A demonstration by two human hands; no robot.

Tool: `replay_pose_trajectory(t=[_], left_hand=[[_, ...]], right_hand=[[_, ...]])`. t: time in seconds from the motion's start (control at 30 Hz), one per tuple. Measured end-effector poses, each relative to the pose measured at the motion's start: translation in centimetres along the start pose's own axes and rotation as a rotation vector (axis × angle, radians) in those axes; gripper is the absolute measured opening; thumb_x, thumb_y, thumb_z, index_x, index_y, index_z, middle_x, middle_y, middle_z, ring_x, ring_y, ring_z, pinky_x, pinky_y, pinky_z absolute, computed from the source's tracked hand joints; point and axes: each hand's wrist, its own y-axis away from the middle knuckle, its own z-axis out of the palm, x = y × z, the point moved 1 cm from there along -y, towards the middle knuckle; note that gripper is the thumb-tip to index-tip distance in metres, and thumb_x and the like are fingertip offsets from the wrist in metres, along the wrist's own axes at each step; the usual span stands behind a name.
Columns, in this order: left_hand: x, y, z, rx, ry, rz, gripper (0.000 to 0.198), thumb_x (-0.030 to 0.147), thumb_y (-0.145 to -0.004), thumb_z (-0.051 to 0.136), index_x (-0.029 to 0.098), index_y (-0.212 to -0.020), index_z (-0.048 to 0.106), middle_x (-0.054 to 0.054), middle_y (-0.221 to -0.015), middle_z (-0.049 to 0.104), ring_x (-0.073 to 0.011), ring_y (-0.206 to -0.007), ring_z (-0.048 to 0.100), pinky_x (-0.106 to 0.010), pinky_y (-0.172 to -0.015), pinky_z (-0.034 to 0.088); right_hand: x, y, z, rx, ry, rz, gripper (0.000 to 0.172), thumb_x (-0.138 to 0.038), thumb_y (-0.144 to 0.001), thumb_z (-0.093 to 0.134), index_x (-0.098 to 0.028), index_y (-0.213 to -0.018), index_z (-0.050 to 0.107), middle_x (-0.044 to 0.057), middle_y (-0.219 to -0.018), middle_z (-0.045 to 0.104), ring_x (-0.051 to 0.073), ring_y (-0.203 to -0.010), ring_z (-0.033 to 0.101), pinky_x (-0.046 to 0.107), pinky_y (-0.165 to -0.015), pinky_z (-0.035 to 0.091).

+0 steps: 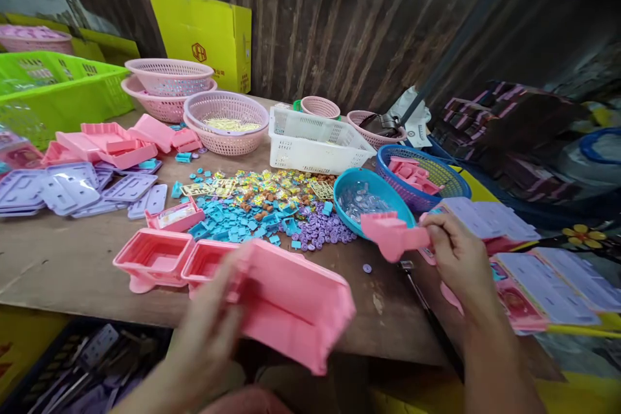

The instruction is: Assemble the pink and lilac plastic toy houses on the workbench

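Two pink pieces [301,291] [395,237] in two hands [211,317] [456,249]

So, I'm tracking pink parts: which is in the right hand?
The small, irregular pink piece; the left hand holds a larger open box, the others are unheld.

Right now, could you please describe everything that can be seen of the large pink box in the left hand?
The large pink box looks like smooth, glossy plastic. It is a long, hollow shape with thin walls, and its open side shows the inside. The box is tilted, its right end lower, across the near edge of the table in this view. The left hand grips its left end. Motion blur softens its right end, and whether it touches the smaller box behind the fingers is unclear.
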Motion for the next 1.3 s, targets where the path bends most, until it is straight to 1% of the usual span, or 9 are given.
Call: replay_pose_trajectory(t=[0.13, 0.3, 0.5, 0.6, 0.67, 0.8, 1.0, 1.17, 1.3], left_hand=[[3.0, 1.0, 10.7, -0.163, 0.150, 0.325, 0.061, 0.009, -0.084, 0.033, 0.026, -0.142, 0.025, -0.007, -0.108, 0.063, -0.0177, -0.094, 0.062, -0.026, -0.076, 0.052], [0.8, 2.4, 17.6, 0.007, -0.098, 0.498, 0.062, 0.000, -0.082, 0.033, 0.033, -0.134, 0.038, -0.006, -0.097, 0.054, -0.0168, -0.087, 0.057, -0.030, -0.078, 0.049], [0.0, 4.5, 18.3, -0.084, -0.089, 0.565, 0.065, 0.019, -0.080, 0.052, 0.013, -0.137, 0.021, -0.018, -0.121, 0.039, -0.0278, -0.111, 0.045, -0.043, -0.085, 0.049], [0.3, 5.4, 18.3, -0.242, 0.067, 0.519, 0.083, 0.034, -0.074, 0.061, 0.013, -0.137, 0.011, -0.025, -0.136, 0.023, -0.0351, -0.126, 0.032, -0.049, -0.090, 0.047], [0.6, 5.6, 18.4, -0.334, 0.140, 0.474, 0.082, 0.031, -0.074, 0.060, 0.016, -0.136, 0.009, -0.023, -0.132, 0.030, -0.0322, -0.122, 0.040, -0.046, -0.086, 0.049], [1.6, 4.6, 18.8, -0.324, 0.132, 0.375, 0.061, 0.012, -0.076, 0.050, 0.020, -0.129, 0.019, -0.009, -0.103, 0.051, -0.0181, -0.085, 0.057, -0.031, -0.068, 0.053], [1.2, 2.1, 18.8, 0.066, -0.276, 0.570, 0.039, 0.009, -0.079, 0.049, 0.021, -0.113, 0.037, -0.011, -0.101, 0.050, -0.0223, -0.085, 0.057, -0.036, -0.068, 0.051], [-0.2, 3.5, 19.4, -0.222, -0.055, 0.596, 0.067, 0.032, -0.074, 0.066, 0.022, -0.127, 0.027, -0.020, -0.132, 0.033, -0.0310, -0.113, 0.050, -0.046, -0.082, 0.050], [0.3, 2.9, 19.3, -0.454, 0.158, 0.441, 0.108, 0.041, -0.063, 0.075, 0.025, -0.141, 0.002, -0.021, -0.144, 0.017, -0.0358, -0.134, 0.026, -0.053, -0.099, 0.039]], right_hand=[[-0.6, 4.6, -1.1, -0.436, 0.141, -0.187, 0.021, -0.012, -0.080, 0.039, -0.023, -0.074, 0.056, 0.001, -0.073, 0.062, 0.017, -0.065, 0.057, 0.027, -0.059, 0.042], [1.0, 10.3, 2.3, -0.470, 0.400, -0.390, 0.025, 0.000, -0.073, 0.044, -0.021, -0.075, 0.058, 0.005, -0.077, 0.061, 0.020, -0.072, 0.056, 0.030, -0.063, 0.042], [2.1, 13.6, 4.1, -0.114, 0.170, -0.469, 0.019, -0.008, -0.085, 0.044, -0.020, -0.093, 0.055, 0.006, -0.090, 0.054, 0.020, -0.085, 0.052, 0.034, -0.075, 0.044], [2.7, 14.6, 4.6, 0.217, 0.082, -0.258, 0.032, -0.031, -0.083, 0.058, -0.021, -0.113, 0.048, 0.009, -0.104, 0.050, 0.025, -0.099, 0.049, 0.042, -0.083, 0.043], [2.9, 15.2, 5.2, 0.300, 0.034, -0.081, 0.043, -0.041, -0.081, 0.060, -0.019, -0.116, 0.046, 0.011, -0.109, 0.048, 0.027, -0.102, 0.047, 0.046, -0.085, 0.042], [2.7, 15.6, 6.1, 0.228, -0.045, 0.040, 0.026, -0.040, -0.085, 0.054, -0.020, -0.101, 0.054, 0.010, -0.108, 0.049, 0.026, -0.102, 0.049, 0.046, -0.087, 0.042], [2.5, 15.4, 7.2, 0.304, -0.130, 0.074, 0.037, -0.039, -0.079, 0.062, -0.021, -0.110, 0.051, 0.010, -0.115, 0.046, 0.026, -0.109, 0.047, 0.049, -0.093, 0.039], [3.5, 15.8, 8.2, 0.297, -0.371, 0.256, 0.079, -0.052, -0.073, 0.064, -0.021, -0.136, 0.028, 0.016, -0.140, 0.027, 0.032, -0.132, 0.027, 0.054, -0.105, 0.024], [5.2, 14.9, 7.7, 0.066, -0.532, 0.321, 0.107, -0.062, -0.067, 0.064, -0.019, -0.144, 0.004, 0.017, -0.149, 0.013, 0.032, -0.137, 0.018, 0.051, -0.108, 0.022]])
